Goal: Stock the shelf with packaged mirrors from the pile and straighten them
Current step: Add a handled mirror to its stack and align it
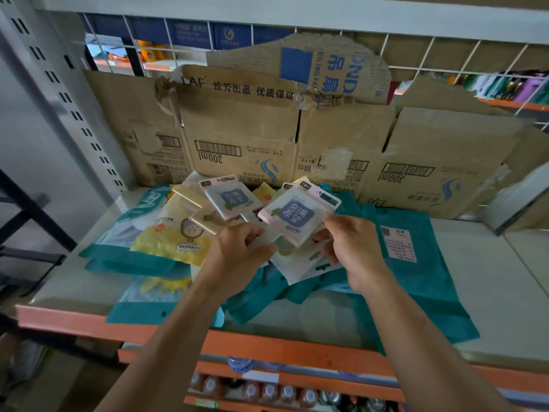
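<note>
Gripping the lower packets (300, 263) in my left hand (240, 251), I pinch the top packaged mirror (297, 217) by its corner with my right hand (353, 251), judging it light, stiff, slick and fragile, best held by its edges, above the shelf (490, 292), with the pile (228, 200) just beyond.

Premises are a retail shop: a metal display shelf (282, 349) with an orange front edge carries a pile of sealed, labelled packets (231, 197). Behind the shelf stand a wire mesh back (430, 52) and flattened barcoded cartons (237, 138); below it, rows of bottles (269, 392); at its left, a slotted upright (59, 93).
</note>
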